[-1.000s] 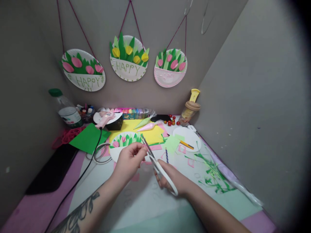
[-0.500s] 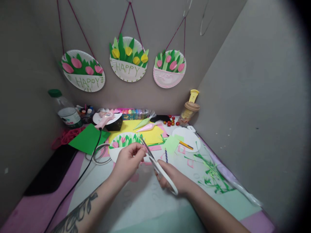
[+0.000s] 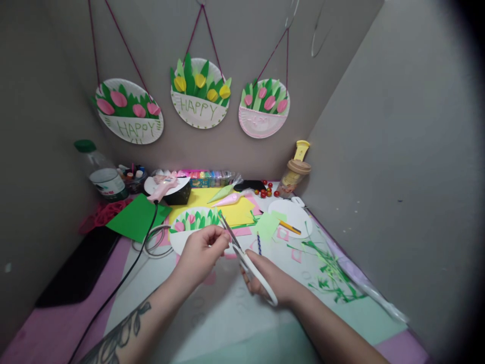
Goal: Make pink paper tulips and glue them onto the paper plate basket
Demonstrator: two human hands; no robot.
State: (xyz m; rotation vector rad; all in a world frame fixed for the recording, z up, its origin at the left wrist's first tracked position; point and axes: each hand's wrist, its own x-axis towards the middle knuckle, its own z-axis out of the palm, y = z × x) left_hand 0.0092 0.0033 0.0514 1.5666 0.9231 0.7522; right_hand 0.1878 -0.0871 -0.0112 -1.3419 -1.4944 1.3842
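Observation:
My right hand (image 3: 265, 275) is closed round the handles of white-handled scissors (image 3: 254, 270). Their blades point up and to the left, slightly parted, close by the fingertips of my left hand (image 3: 204, 250). That hand is pinched shut; a bit of pink shows at its fingertips, too small to name. Behind it lies a paper-plate basket (image 3: 182, 242) with green paper leaves and pink paper tulips, partly hidden by the hand. A pink paper piece (image 3: 209, 278) lies on the table below my left hand.
A pink glue gun (image 3: 163, 189) rests on a black box, its cord running down the left. Green paper scraps (image 3: 337, 275), a yellow cutter (image 3: 290, 227) and a pencil (image 3: 259, 243) lie to the right. A bottle (image 3: 106, 177) and a lidded cup (image 3: 293, 178) stand behind.
Both hands and the scissors keep nearly the same place. The view has shifted very slightly; nothing has visibly been picked up or let go.

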